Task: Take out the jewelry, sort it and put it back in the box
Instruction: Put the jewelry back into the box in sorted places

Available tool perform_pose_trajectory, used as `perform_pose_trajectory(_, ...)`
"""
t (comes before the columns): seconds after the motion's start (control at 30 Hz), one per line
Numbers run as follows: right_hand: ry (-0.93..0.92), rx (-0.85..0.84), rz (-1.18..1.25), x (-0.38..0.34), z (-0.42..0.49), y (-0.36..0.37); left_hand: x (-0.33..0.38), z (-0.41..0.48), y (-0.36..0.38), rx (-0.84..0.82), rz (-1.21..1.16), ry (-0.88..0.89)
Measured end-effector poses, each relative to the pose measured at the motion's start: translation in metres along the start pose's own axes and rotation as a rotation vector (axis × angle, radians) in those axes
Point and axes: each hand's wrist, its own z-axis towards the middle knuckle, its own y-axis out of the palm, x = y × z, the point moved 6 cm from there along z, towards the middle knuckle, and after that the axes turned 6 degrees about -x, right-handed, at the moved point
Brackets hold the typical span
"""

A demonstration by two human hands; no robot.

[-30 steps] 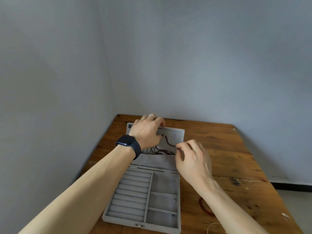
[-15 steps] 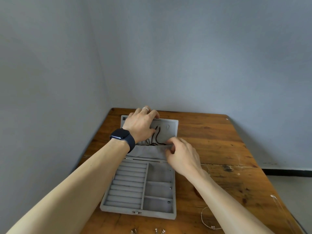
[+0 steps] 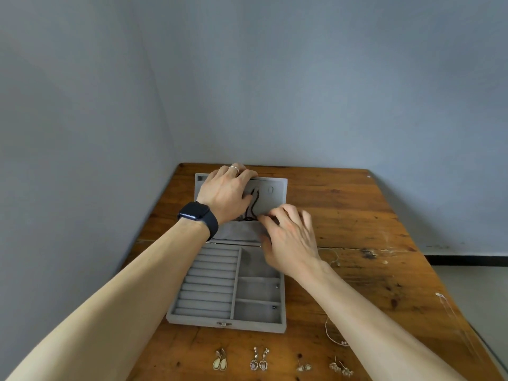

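A grey velvet jewelry box [image 3: 176, 316] lies open on the wooden table, its lid [image 3: 277, 193] folded back flat. A dark cord necklace [image 3: 255, 200] hangs down the lid's inside into a fabric pocket [image 3: 236, 232]. My left hand [image 3: 225, 193], with a ring and a dark watch, grips the lid's far edge, thumb beside the cord. My right hand [image 3: 291, 240] rests on the pocket's rim, fingers spread. Its index fingertip touches the necklace's lower loops. The box tray's ring rolls and side compartments look bare.
Several pairs of earrings [image 3: 259, 362] lie in a row at the table's near edge. A thin pale chain [image 3: 334, 336] curls right of the box, partly under my right forearm. Another fine chain [image 3: 331, 255] lies beside my right hand. Walls close in at the left and back.
The camera has tilted down, bringing the earrings into sight. My right hand slid left from the lid's right side to the pocket rim and spread its fingers. The left hand stays on the lid.
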Motion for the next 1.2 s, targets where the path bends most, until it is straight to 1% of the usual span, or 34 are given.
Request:
perform_pose_trajectory(0.07, -0.003, -0.002, 0.002, -0.001, -0.004, -0.003, 0.002, -0.004, -0.004, 0.025, 0.02, 0.011)
perform_pose_trajectory(0.13, 0.008, 0.034, 0.03, -0.002, -0.011, -0.012, 0.007, -0.016, -0.01, 0.061, 0.023, 0.014)
perform_pose_trajectory(0.27, 0.062, 0.076, 0.131, -0.006, -0.039, -0.036, 0.019, -0.073, -0.02, 0.13, -0.1, -0.038)
perform_pose_trajectory(0.37, 0.083, 0.087, 0.28, -0.018, -0.079, -0.048, 0.021, -0.146, -0.012, 0.084, -0.253, -0.089)
perform_pose_trajectory(0.47, 0.096, 0.066, 0.372, -0.036, -0.123, -0.047, 0.015, -0.221, 0.007, 0.01, -0.356, -0.176)
perform_pose_trajectory(0.57, 0.088, 0.028, 0.41, -0.056, -0.159, -0.036, 0.012, -0.277, 0.023, 0.026, -0.408, -0.27)
perform_pose_trajectory(0.63, 0.085, 0.0, 0.397, -0.069, -0.175, -0.029, 0.013, -0.3, 0.027, 0.061, -0.389, -0.3)
perform_pose_trajectory(0.7, 0.084, -0.024, 0.374, -0.08, -0.186, -0.023, 0.013, -0.315, 0.031, 0.062, -0.364, -0.331)
perform_pose_trajectory(0.8, 0.076, -0.051, 0.337, -0.094, -0.194, -0.016, 0.015, -0.332, 0.042, 0.037, -0.319, -0.335)
perform_pose_trajectory(0.87, 0.068, -0.072, 0.301, -0.1, -0.194, -0.012, 0.017, -0.342, 0.05, 0.048, -0.313, -0.325)
perform_pose_trajectory(1.07, 0.047, -0.066, 0.169, -0.117, -0.182, -0.001, 0.016, -0.353, 0.062, 0.191, -0.382, -0.404)
perform_pose_trajectory(1.2, 0.036, -0.096, 0.129, -0.124, -0.17, 0.009, 0.012, -0.353, 0.072, 0.219, -0.389, -0.412)
